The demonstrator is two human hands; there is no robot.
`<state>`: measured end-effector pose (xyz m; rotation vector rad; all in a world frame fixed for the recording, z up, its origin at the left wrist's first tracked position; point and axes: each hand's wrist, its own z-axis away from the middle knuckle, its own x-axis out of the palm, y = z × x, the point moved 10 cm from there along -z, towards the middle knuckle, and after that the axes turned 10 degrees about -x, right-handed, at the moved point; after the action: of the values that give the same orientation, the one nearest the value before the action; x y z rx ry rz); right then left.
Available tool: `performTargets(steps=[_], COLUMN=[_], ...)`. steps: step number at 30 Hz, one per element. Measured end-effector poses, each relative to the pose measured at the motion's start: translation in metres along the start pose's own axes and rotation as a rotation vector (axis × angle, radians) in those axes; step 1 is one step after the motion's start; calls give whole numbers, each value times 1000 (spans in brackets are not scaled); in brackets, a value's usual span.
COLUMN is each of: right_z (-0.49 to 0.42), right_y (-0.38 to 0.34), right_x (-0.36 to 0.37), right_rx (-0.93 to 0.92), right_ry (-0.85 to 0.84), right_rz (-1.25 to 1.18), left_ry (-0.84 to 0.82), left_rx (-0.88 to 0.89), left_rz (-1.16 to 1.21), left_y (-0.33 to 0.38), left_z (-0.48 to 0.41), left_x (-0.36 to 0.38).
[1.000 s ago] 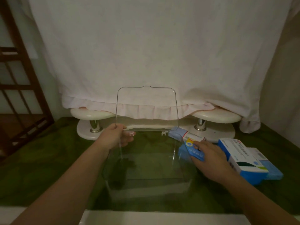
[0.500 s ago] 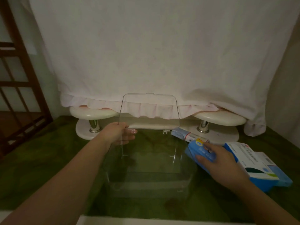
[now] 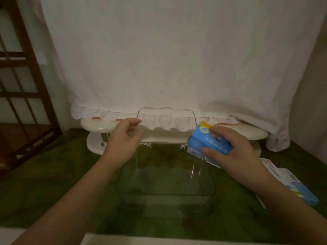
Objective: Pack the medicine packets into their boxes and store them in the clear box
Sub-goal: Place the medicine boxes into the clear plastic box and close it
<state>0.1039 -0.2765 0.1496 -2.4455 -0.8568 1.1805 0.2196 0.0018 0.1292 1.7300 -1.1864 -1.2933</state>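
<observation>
I am lifting a blue medicine box (image 3: 208, 145) in my right hand (image 3: 233, 154), just above the right rim of the clear box (image 3: 166, 193), whose inside looks bare and whose lid (image 3: 167, 119) is standing upright at the back. To do this well I should be tipping the blue box flat, carrying it inward over the opening and setting it against one wall, so the other boxes (image 3: 290, 184) (waiting at my right on the green bench (image 3: 53, 174)) can fit beside it. My right fingers (image 3: 210, 152) are wrapping the box, thumb on the near face and the rest over its far edge, wrist angling in from the right. My left hand (image 3: 122, 144) is hovering by the lid's left edge, its fingers loosely curled and apart, seemingly pinching nothing, forearm reaching forward.
</observation>
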Motion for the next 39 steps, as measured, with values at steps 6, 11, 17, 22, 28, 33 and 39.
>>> performTargets(steps=[6, 11, 17, 22, 28, 33, 39], right_z=[-1, 5, 0, -4, -1, 0, -5], right_y=[-55, -69, -50, -46, -35, -28, -27], right_x=[67, 92, 99, 119, 147, 162, 186], right_rx=[-154, -155, -111, -124, -82, -43, -28], right_ry=[-378, -489, -546, -639, -757, -818, -829], right_rz=[-26, -101, -8, 95, 118, 162, 159], left_ry=[-650, -706, -636, -638, -626, -637, -654], left_rx=[222, 97, 63, 94, 214, 293, 297], left_rz=[-252, -273, -381, -657, -827, -952, -1100], left_y=[43, 23, 9, 0, 1, -5, -20], left_z=[67, 67, 54, 54, 55, 53, 52], left_x=[42, 38, 23, 29, 52, 67, 84])
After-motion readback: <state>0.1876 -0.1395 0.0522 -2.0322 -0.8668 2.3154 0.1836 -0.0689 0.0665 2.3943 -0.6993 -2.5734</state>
